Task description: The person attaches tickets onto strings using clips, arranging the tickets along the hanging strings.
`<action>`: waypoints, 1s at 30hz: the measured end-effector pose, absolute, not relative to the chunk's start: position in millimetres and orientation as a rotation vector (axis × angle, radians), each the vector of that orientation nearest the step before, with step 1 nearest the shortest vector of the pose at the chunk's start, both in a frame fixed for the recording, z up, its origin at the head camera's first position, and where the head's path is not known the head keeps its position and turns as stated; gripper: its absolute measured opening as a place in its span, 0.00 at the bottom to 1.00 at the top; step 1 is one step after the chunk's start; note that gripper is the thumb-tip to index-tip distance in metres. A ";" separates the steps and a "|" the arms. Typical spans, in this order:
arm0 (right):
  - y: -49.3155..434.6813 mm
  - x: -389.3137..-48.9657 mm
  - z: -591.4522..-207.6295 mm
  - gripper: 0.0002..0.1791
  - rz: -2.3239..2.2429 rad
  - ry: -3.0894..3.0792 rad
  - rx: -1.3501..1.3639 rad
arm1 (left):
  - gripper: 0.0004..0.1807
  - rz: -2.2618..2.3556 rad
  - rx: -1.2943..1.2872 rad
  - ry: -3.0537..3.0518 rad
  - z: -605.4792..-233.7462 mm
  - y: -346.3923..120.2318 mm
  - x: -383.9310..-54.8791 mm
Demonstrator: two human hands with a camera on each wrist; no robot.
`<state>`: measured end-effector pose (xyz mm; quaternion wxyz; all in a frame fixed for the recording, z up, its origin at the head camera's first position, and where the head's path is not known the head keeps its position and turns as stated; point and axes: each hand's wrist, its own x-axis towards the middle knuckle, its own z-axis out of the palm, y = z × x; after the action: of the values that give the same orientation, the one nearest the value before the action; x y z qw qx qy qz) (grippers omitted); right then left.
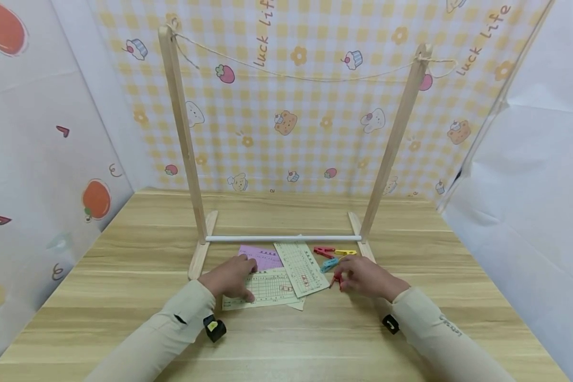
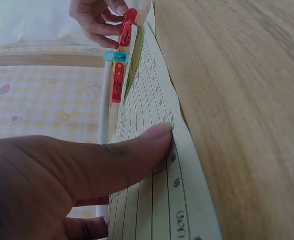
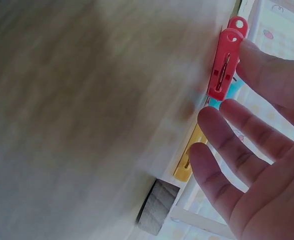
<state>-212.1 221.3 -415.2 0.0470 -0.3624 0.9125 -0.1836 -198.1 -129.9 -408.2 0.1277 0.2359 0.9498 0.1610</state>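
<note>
Left hand (image 1: pixel 230 277) lies spread on a green slip (image 1: pixel 267 287), right hand (image 1: pixel 370 278), loose-fingered, touches a red clip (image 3: pixel 223 70).

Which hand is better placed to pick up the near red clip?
Right, most likely: the right hand is at that red clip, thumb beside it, while the left hand is over the slips, farther off.
</note>
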 end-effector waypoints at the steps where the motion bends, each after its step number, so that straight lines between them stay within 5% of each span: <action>1: 221.0 -212.4 -414.9 0.11 -0.564 2.786 -1.109 | 0.30 0.485 0.683 2.763 -407.4 -129.7 -198.5; 14: 216.5 -209.3 -413.0 0.10 -0.586 2.775 -1.044 | 0.43 0.499 0.594 2.824 -405.4 -126.0 -196.8; 30: 216.2 -208.2 -409.0 0.13 -0.473 2.773 -1.086 | 0.23 0.654 0.618 2.700 -395.1 -128.2 -194.0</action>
<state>-208.2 216.2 -409.0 0.0628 -0.3595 0.9178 -0.1564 -194.0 -128.2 -395.1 0.1473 0.2148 0.9383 0.2274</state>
